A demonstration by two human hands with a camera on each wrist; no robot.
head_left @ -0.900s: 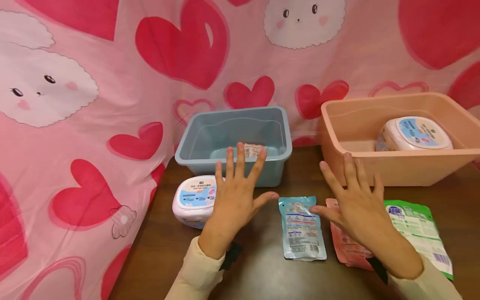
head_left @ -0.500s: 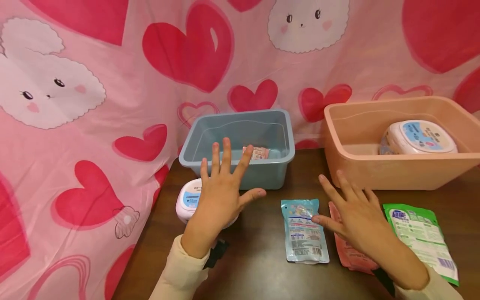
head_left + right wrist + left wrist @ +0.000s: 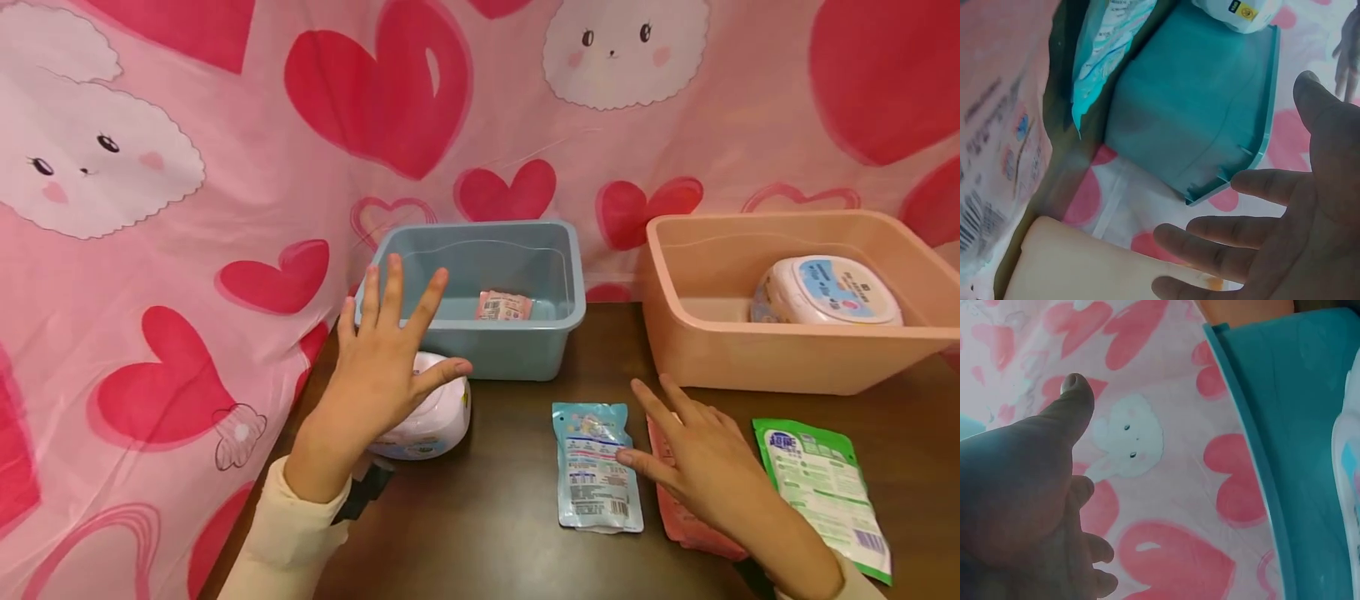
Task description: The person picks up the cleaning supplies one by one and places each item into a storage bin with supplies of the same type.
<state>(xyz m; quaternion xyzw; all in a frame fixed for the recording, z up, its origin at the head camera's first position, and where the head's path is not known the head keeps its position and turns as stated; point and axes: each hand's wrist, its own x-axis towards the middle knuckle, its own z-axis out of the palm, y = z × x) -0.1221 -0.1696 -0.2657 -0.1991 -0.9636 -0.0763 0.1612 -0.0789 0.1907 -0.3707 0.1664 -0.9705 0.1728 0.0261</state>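
My left hand [image 3: 373,379], its fingers spread and holding nothing, hovers over a white lidded tub [image 3: 442,423] and covers much of it. My right hand [image 3: 708,462] is held above a pink pouch [image 3: 678,518], partly hiding it; its fingers are extended with nothing in them. Just left of that lies a light-blue printed pouch [image 3: 596,475], near my right thumb. A green-and-white pouch [image 3: 828,496] lies on the other side. In the right wrist view the pink pouch [image 3: 1007,144] and blue pouch [image 3: 1107,53] appear beyond the palm.
Behind the tub stands a blue-grey bin [image 3: 495,354] with a small pink packet [image 3: 504,307] inside. A peach bin [image 3: 765,362] at the back right contains a second white tub [image 3: 832,292]. A pink heart-patterned cloth [image 3: 240,100] hangs behind and left of the dark wooden table [image 3: 480,533].
My left hand has moved left, from beside the white tub to over it. My right hand has come down and nearer, away from the peach bin's front. Pouches, tubs and bins stay put.
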